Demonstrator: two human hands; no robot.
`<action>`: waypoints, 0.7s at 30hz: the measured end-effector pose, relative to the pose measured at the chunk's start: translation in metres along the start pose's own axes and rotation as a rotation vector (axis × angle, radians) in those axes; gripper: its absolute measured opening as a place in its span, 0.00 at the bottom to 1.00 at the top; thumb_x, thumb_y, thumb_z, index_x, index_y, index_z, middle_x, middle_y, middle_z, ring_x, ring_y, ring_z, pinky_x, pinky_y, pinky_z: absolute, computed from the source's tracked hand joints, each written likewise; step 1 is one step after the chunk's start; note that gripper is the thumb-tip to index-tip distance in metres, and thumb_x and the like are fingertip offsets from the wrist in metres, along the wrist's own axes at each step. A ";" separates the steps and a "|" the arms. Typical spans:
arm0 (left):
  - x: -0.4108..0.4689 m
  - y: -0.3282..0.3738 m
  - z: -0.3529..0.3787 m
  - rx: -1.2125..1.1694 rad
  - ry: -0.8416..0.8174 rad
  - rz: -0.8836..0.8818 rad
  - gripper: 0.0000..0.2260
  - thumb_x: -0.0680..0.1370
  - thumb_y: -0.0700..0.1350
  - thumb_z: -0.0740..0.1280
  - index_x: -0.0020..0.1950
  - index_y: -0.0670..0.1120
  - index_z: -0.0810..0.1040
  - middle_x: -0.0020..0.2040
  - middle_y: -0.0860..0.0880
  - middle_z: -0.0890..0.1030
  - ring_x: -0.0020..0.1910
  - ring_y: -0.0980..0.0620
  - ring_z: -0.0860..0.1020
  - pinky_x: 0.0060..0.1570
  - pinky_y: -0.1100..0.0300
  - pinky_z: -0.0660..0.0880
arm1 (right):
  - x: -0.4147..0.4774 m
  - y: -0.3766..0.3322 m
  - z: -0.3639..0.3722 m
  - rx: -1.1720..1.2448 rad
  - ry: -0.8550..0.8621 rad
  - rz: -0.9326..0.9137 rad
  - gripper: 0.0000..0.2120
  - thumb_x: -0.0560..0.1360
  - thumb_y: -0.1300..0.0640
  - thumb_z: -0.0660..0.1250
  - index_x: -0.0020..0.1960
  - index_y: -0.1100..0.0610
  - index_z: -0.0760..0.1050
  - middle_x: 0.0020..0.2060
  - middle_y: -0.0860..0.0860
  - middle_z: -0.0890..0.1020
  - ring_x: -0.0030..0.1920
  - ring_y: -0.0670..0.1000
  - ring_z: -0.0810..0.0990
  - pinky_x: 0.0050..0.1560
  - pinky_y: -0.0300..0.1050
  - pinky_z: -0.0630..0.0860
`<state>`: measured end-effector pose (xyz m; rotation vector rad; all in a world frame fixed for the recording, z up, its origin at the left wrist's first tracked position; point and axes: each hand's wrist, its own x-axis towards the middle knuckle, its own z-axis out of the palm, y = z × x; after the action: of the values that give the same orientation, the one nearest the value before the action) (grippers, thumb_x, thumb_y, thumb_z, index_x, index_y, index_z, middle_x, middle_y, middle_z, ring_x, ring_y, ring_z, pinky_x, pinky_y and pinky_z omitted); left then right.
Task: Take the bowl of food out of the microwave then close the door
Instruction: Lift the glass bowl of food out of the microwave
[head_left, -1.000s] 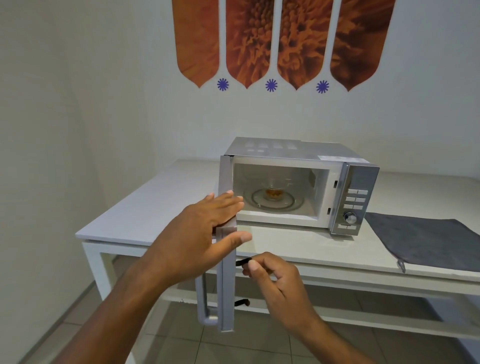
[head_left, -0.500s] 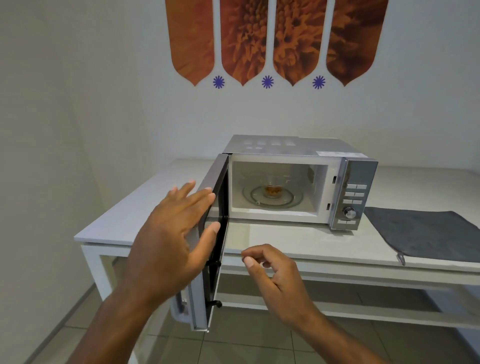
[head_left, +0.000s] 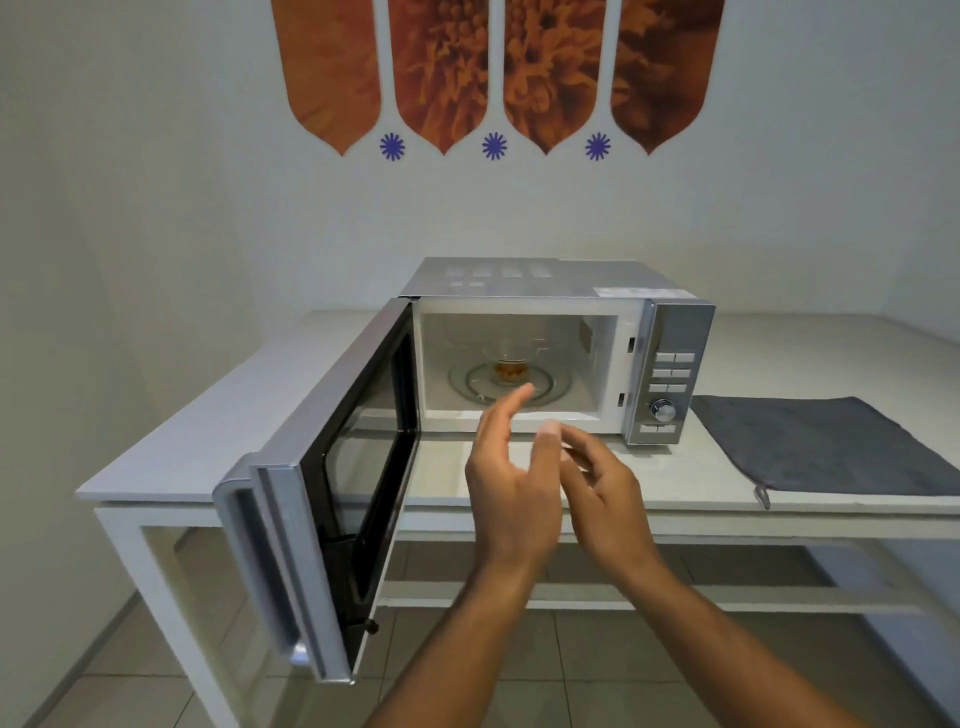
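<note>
Glass bowl (head_left: 511, 364) inside microwave (head_left: 670, 322), beyond both empty hands (head_left: 558, 483)

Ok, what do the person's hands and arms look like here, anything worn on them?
Both hands, left and right, are bare: no gloves, rings, watch or bands show. The forearms are bare too, with no sleeves in view down to the frame's bottom edge. No cables or markings on either.

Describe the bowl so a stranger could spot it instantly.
On the white table stands a silver microwave with its door swung open. Centred on its round glass turntable sits the small clear glass bowl, the only thing inside, holding amber-brown food.
</note>
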<state>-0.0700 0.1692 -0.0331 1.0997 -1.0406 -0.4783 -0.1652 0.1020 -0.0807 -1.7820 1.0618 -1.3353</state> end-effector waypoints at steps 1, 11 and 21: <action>0.014 -0.009 0.008 -0.018 0.018 -0.051 0.17 0.82 0.51 0.67 0.71 0.60 0.78 0.68 0.62 0.81 0.69 0.63 0.77 0.67 0.65 0.73 | 0.011 0.005 -0.001 -0.004 0.013 0.024 0.20 0.84 0.51 0.64 0.75 0.52 0.73 0.70 0.48 0.80 0.67 0.47 0.79 0.64 0.44 0.77; 0.129 -0.101 0.060 -0.015 0.146 -0.364 0.23 0.85 0.49 0.65 0.81 0.48 0.70 0.79 0.49 0.75 0.79 0.47 0.72 0.77 0.49 0.69 | 0.135 0.060 0.010 0.087 0.018 0.206 0.27 0.85 0.51 0.62 0.82 0.53 0.62 0.79 0.50 0.70 0.74 0.48 0.70 0.69 0.43 0.67; 0.226 -0.179 0.082 0.008 0.269 -0.394 0.23 0.86 0.49 0.63 0.81 0.45 0.70 0.80 0.46 0.74 0.78 0.42 0.72 0.76 0.49 0.69 | 0.258 0.134 0.044 0.054 -0.034 0.236 0.19 0.84 0.52 0.60 0.73 0.56 0.72 0.62 0.52 0.81 0.52 0.47 0.80 0.53 0.45 0.75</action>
<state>-0.0064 -0.1188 -0.0863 1.3422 -0.5909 -0.6195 -0.1131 -0.1867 -0.0979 -1.5800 1.1661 -1.1750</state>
